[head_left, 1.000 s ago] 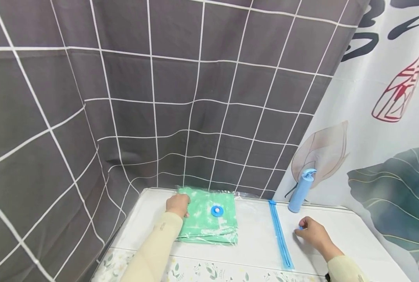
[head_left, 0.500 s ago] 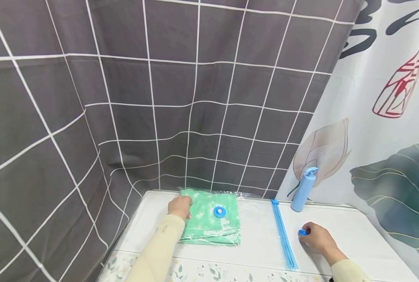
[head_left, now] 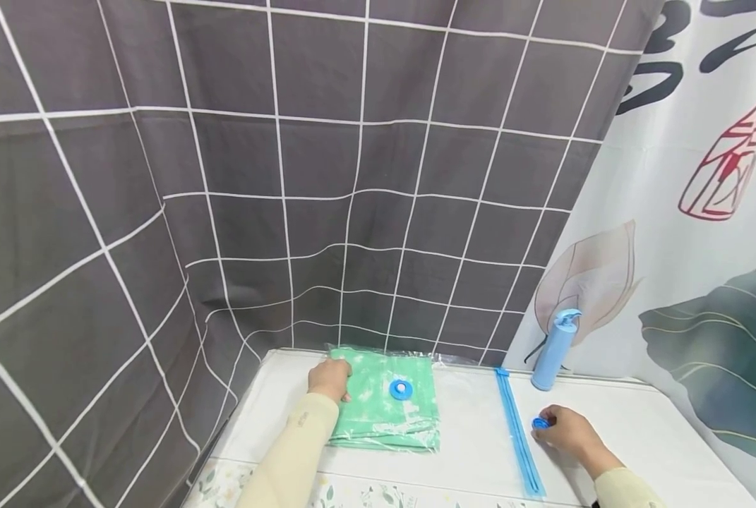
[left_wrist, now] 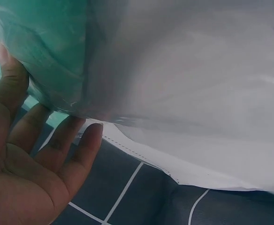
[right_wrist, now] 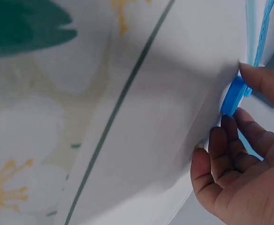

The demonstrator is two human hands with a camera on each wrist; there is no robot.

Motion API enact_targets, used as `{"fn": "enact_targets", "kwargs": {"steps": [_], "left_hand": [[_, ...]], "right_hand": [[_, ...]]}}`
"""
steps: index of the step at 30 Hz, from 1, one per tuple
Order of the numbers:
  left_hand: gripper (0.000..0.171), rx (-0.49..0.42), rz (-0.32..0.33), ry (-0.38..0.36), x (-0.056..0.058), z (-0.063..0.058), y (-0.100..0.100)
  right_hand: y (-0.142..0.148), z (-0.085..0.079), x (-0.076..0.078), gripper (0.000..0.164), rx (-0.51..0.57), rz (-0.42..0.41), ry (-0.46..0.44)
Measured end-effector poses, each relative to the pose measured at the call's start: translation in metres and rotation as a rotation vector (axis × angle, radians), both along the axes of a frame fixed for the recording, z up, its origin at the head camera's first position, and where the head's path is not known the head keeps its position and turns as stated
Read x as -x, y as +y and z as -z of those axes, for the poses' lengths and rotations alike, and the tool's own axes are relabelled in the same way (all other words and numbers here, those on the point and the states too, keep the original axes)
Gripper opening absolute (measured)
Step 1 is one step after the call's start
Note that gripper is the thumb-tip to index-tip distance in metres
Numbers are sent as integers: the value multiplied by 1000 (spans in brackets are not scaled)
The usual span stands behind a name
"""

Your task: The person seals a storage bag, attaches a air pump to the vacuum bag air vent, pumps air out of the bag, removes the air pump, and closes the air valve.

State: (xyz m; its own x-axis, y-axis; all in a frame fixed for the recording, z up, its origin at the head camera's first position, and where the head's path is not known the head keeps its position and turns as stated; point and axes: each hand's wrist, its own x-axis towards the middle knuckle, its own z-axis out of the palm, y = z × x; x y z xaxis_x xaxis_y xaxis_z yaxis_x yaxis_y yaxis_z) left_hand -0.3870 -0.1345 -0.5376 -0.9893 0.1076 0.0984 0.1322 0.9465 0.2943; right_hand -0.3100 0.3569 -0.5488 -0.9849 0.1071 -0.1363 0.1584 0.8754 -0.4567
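Note:
A clear vacuum storage bag (head_left: 409, 439) with folded green-and-white cloth (head_left: 371, 374) inside lies flat on the table. On its top sits an uncapped-looking round blue valve (head_left: 401, 389) with a pale centre. My left hand (head_left: 329, 379) grips the bag's left edge; in the left wrist view the thumb (left_wrist: 8, 61) lies over the plastic and the fingers are at its border. To the right, my right hand (head_left: 571, 429) pinches a round blue cap (right_wrist: 233, 96) by its rim, between thumb and fingertips, low over the table. The bag's blue zip strip (head_left: 519, 434) runs just left of that hand.
A light-blue hand pump (head_left: 554, 356) stands at the back right, tilted against the white printed curtain (head_left: 606, 275). Dark grid-patterned cloth (head_left: 327, 226) hangs behind and left of the white table (head_left: 479, 451). A floral strip (head_left: 378, 494) runs along the front.
The blue cap in my right hand has turned so that more of it shows. The left hand keeps its place on the bag's edge. The head view has shifted slightly.

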Motion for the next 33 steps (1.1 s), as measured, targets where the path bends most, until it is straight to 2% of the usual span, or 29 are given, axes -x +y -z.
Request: {"fn": "enact_targets", "kwargs": {"steps": [3,5,7,10,14,15,17,18,22,26,27,28,29,31,33], "left_hand": [[53,1,1,10,-4,-1,1],[55,6,-5,19,0,-2,-3],[56,7,-12,15,5,-3,-6],[58,35,-13,27,25,15,-12],[57,33,-19,-4,33,19,-13],[56,40,-12,11,33,22,-13],[55,11,-23,-14,21,6,-10],[55,5,-27,-16,19,2,-10],[50,-28,-33,-21,5,-7,-6],[46,-79,-11,-17,-2,0,-1],[47,-67,3,6,2,10,-2],[47,-66,10,16,2,13,-1],[47,-76,12,15,-1,9,0],[48,-61,19,45,2,13,0],[50,-52,20,57,4,11,-1]], "right_hand": [[1,-1,0,52,-11,-3,7],[-2,-2,6,54,-14,-15,18],[-4,-3,11,55,-14,-33,25],[-3,-8,17,57,-2,-51,16],[5,-16,24,68,1,-44,7],[7,-19,26,73,3,-34,10],[11,-25,34,81,25,-10,28],[12,-29,37,85,56,1,37],[17,-47,54,99,255,84,59],[23,-56,63,106,396,213,111],[25,-57,65,107,416,237,127],[26,-57,66,108,434,257,139],[28,-57,67,109,448,270,147],[30,-58,71,107,474,271,155],[31,-59,75,104,492,260,164]]}}
